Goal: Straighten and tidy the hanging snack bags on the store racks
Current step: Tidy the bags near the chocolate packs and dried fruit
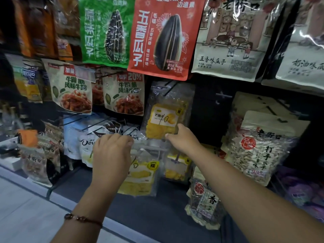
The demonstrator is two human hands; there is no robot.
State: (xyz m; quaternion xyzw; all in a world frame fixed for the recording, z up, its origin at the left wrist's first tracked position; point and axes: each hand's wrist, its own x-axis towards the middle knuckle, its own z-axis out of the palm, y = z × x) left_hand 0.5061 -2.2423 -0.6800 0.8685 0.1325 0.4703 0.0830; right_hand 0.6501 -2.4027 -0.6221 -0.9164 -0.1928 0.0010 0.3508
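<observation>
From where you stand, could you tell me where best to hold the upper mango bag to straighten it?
Hold the mango bag by its two bottom corners, coming from below. It hangs from a hook at the top, so the lower edge swings free and probably steers it best. The right hand already pinches the bottom right corner; the left hand is near the left one.

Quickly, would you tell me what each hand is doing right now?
Left hand: grips the lower mango bag.
Right hand: pinches the upper mango bag.

Mango bag (166, 113) hanging mid-rack, sunflower seed bag (165, 37) above it, second mango bag (140, 174) below-left, seed pouch (254, 151) to its right
</observation>
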